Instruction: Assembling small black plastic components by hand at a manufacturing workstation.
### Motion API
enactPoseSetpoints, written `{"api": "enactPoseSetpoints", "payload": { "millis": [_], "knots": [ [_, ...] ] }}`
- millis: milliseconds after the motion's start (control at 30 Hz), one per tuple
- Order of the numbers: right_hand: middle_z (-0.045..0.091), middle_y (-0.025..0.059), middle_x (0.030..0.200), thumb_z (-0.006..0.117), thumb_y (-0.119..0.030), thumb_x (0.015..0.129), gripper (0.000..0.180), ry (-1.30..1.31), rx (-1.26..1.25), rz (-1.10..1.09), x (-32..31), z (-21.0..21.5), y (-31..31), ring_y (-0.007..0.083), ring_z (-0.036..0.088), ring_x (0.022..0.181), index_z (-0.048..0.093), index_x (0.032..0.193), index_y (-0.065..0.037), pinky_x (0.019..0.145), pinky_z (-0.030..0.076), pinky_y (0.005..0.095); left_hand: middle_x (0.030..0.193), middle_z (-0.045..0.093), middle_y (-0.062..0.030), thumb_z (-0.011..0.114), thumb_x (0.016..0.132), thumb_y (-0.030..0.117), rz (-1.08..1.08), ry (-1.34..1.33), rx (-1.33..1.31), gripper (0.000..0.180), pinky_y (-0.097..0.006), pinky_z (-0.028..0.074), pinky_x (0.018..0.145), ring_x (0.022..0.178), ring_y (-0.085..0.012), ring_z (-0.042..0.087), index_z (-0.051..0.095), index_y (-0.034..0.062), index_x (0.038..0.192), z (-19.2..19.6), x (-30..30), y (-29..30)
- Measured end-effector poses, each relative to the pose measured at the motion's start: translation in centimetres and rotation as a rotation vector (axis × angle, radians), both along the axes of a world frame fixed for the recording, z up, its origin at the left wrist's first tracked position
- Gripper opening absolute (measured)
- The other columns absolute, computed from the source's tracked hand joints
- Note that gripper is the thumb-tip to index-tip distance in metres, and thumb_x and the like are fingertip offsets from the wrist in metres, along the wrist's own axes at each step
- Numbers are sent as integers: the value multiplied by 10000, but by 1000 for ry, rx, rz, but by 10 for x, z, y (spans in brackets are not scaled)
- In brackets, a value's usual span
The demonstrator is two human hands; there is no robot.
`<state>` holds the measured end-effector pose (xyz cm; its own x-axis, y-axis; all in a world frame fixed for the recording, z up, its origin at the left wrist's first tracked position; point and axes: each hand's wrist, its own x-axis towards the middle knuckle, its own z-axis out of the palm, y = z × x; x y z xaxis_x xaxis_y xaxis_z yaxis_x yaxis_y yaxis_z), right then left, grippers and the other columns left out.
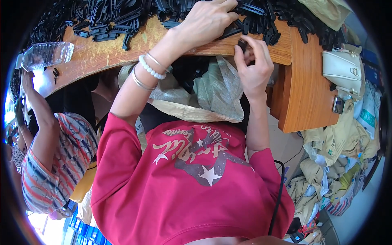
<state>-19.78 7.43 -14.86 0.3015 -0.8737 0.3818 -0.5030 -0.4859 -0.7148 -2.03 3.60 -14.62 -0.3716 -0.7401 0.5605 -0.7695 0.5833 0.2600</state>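
Small black plastic parts [118, 24] lie heaped along the far side of the wooden table [96, 52]. My left hand [210, 22], wearing bracelets on its wrist, reaches over the table edge into this heap. Its fingers are bent and closed; their tips and whatever they grip are hidden at the top of the picture. To its right, my right hand [256, 65] is closed in a pinch at the table's near edge. Between its thumb and fingers sits a small black plastic part [242, 45], mostly covered by them.
Below the table edge, a pale woven sack [218, 87] hangs open with black things inside. A clear plastic bottle [49, 55] lies at the left, beside a co-worker's arm [41, 108]. At the right are a white handbag [343, 71] and piled sacks [326, 163].
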Motion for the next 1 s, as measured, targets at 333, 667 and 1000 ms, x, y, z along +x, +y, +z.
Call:
{"api": "enactPoseSetpoints", "payload": {
  "millis": [333,667,1000],
  "knots": [
    [635,112,905,656,95,786,149,-666,373,120,-21,3,11,167,666,755,653,935,89,679,551,240,703,617,-63,582,901,102,63,775,529,121,-261,469,555,615,-131,602,606,-13,930,31,-8,44],
    [652,82,817,769,17,681,219,-357,24,29,-9,6,21,169,621,728,688,884,10,650,489,255,831,648,-159,689,800,94,26,479,638,412,-297,501,644,722,-226,653,576,-28,1178,36,-13,93],
    [622,61,838,743,27,678,302,-433,273,135,-16,7,20,118,589,707,656,967,22,650,473,232,793,627,-204,672,794,105,-45,521,415,320,-403,480,592,711,-382,611,588,-22,1076,25,-13,100]
  ]
}}
